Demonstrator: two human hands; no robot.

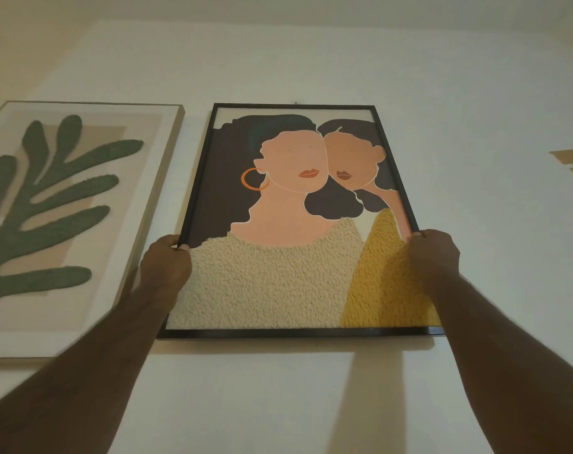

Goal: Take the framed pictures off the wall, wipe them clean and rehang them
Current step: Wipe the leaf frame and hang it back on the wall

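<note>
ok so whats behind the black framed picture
The white wall, and a small nail or hook showing above the black-framed picture. Its hanging hardware is covered.

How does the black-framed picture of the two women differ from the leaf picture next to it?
The black-framed picture has a thin dark frame; the leaf picture has a thicker, pale wooden one. The first shows two figures in cream and yellow tops, the second a single green leaf on beige. The left hand and right hand each hold a side edge of the black-framed picture; nobody touches the leaf picture. Both are against the same pale wall.
</note>
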